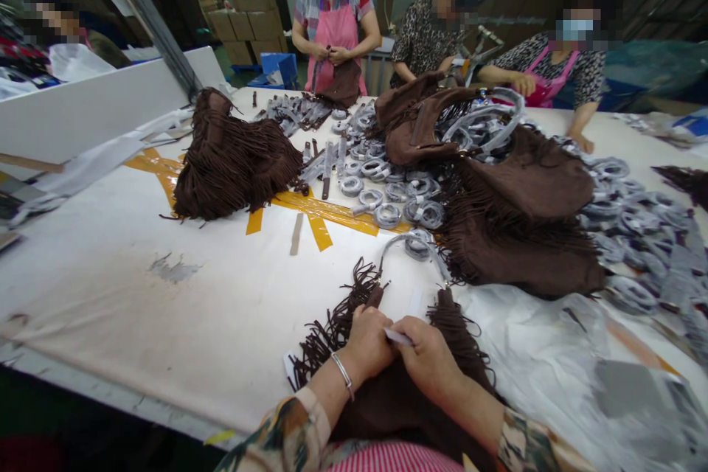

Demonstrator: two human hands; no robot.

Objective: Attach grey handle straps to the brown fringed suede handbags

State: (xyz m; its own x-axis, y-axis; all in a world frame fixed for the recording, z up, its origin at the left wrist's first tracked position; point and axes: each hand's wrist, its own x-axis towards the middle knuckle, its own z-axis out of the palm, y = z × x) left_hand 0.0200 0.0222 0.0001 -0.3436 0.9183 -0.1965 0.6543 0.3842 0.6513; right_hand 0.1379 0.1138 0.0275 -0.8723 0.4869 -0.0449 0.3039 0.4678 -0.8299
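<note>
A dark brown fringed bag (387, 402) lies at the table's near edge in front of me, its plastic-wrapped handle (409, 237) arching away from me. My left hand (369, 343) is closed at the bag's upper edge, with a bracelet on the wrist. Close beside it, my right hand (428, 354) is closed around a small pale flat strip (399, 338), whose end points toward the left hand. What the strip is cannot be made out. Fingertips of both hands are partly hidden.
Fringed brown bags are piled at right (525, 177), another heap (232, 155) stands at left. Wrapped coiled straps (387, 215) spread between them. Clear plastic (531, 339) lies at my right. Yellow tape (348, 215) crosses the white table (221, 295). Several people work across it.
</note>
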